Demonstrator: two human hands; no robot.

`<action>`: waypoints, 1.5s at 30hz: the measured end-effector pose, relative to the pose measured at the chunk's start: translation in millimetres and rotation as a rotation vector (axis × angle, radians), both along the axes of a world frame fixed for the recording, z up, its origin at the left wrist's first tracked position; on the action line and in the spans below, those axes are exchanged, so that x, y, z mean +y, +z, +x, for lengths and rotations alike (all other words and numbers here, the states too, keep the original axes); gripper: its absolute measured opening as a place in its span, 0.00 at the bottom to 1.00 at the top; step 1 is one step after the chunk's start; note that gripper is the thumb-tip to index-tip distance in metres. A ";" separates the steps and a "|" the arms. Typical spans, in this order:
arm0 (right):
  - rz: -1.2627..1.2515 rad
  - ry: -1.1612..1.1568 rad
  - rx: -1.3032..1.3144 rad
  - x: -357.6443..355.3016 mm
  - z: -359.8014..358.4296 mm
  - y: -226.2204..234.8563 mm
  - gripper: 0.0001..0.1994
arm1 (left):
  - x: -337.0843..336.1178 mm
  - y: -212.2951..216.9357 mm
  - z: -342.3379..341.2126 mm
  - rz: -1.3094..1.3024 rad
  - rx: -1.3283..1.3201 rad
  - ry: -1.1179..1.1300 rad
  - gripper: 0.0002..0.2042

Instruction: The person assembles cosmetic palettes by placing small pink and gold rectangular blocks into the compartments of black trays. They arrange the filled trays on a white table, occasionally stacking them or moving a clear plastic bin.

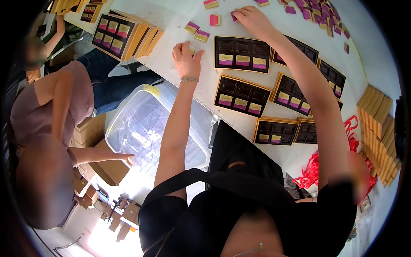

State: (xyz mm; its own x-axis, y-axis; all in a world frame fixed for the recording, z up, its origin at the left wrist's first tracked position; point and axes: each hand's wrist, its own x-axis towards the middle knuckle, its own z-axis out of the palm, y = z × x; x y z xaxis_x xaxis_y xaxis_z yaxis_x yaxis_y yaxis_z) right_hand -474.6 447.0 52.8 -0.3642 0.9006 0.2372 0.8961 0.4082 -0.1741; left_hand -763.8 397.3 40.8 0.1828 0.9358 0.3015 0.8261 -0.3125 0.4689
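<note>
At the far middle of the table, my right hand pinches a small purple-wrapped chocolate at its fingertips. My left hand rests farther left with fingers and thumb apart, over a small gold-wrapped chocolate that it partly hides. Loose purple-and-gold chocolates and a red-and-gold one lie between and beyond the hands. Just right of my left hand sits a gold-edged box with a black insert; its near row holds three chocolates and its far row is bare. A similar box lies nearer me.
More part-filled boxes lie under my right arm. A pile of chocolates spreads at the far right. Filled boxes stand stacked at left, near a seated co-worker and a clear plastic bin. Red shredded filler is at right.
</note>
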 end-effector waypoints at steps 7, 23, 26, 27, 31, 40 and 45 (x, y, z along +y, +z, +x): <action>-0.661 -0.376 1.422 -70.2 8.5 79.7 0.09 | -9.9 14.9 -41.6 -0.330 -0.193 0.124 0.16; -0.304 -0.265 -0.012 -455.0 62.8 91.0 0.11 | -321.1 53.0 160.6 -0.338 -0.407 -0.738 0.09; -0.117 -0.201 -0.007 -471.6 72.9 69.5 0.09 | -330.5 44.8 161.8 -0.066 -0.180 -0.831 0.11; -0.182 -0.254 0.045 -480.9 72.1 65.3 0.15 | -332.2 49.0 160.5 0.015 -0.122 -0.828 0.12; -0.109 -0.562 0.269 -504.3 43.9 49.1 0.29 | -339.7 37.5 135.8 0.119 0.168 -0.920 0.22; -0.282 -0.504 0.088 -518.6 42.3 36.0 0.35 | -335.4 30.7 128.9 0.151 0.338 -1.017 0.24; -0.249 -0.527 0.127 -511.9 28.9 50.7 0.34 | -336.6 31.1 122.3 0.064 0.234 -1.021 0.29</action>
